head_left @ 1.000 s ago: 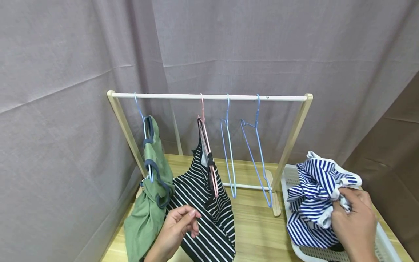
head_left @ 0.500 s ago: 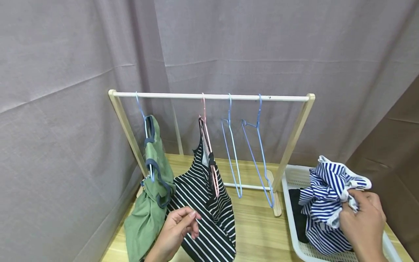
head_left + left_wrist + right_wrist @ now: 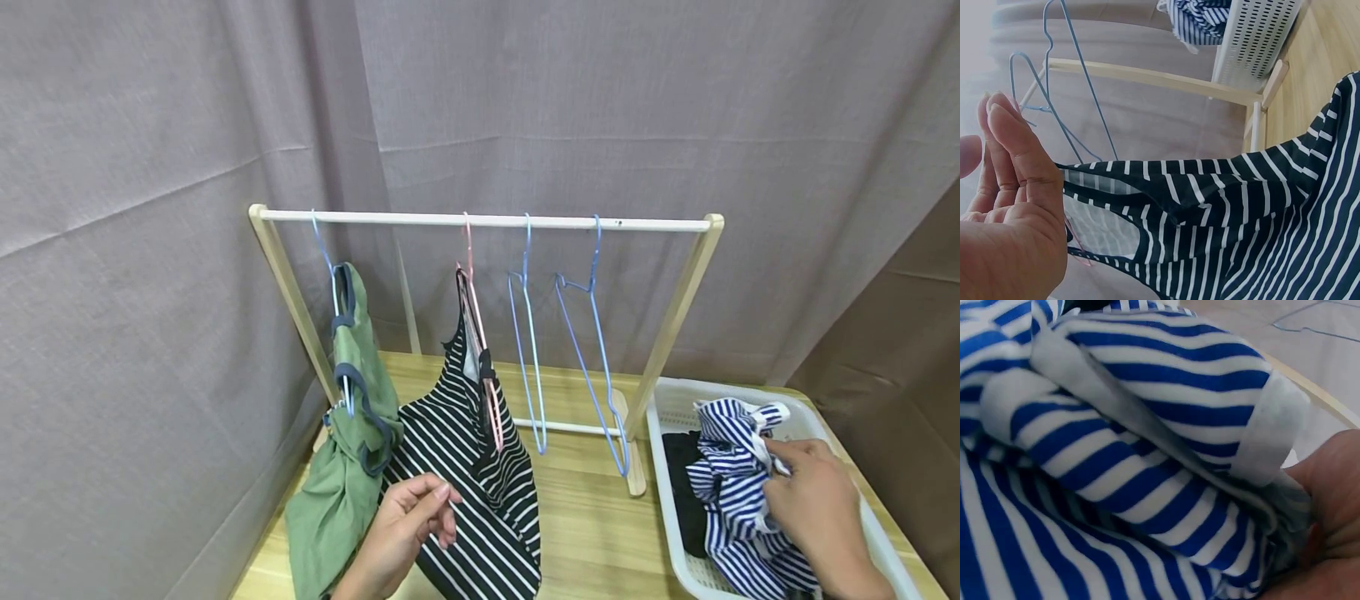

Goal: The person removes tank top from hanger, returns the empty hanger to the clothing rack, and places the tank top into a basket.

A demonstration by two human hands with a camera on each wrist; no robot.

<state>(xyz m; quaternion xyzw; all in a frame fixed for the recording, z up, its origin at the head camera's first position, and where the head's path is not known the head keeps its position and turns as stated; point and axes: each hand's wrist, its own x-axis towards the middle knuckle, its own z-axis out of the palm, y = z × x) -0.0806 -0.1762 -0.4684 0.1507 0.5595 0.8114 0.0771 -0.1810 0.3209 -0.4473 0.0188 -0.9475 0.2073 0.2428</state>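
My right hand [image 3: 813,500] pinches a bunched blue-and-white striped garment [image 3: 731,475] with white trim, low in the white basket [image 3: 667,492] at the right. The right wrist view is filled by its folds, a white edge gathered at the fingers [image 3: 1329,506]. My left hand [image 3: 405,529] holds nothing, its fingers loosely bent, in front of a black-and-white striped top [image 3: 472,475]. That top hangs from a pink hanger [image 3: 469,250]. In the left wrist view the top [image 3: 1222,212] spreads beside the left hand [image 3: 1016,206].
A small rack with a white rail [image 3: 390,218] stands on the wooden table [image 3: 592,533]. A green garment [image 3: 352,467] hangs at its left end. Two bare blue hangers [image 3: 534,358] hang to the right. A black cloth [image 3: 686,496] lies in the basket. Grey curtain surrounds the rack.
My right hand moved the blue-and-white garment rightward, then lowered it into the basket, uncovering the black cloth. The left hand has stayed in place.
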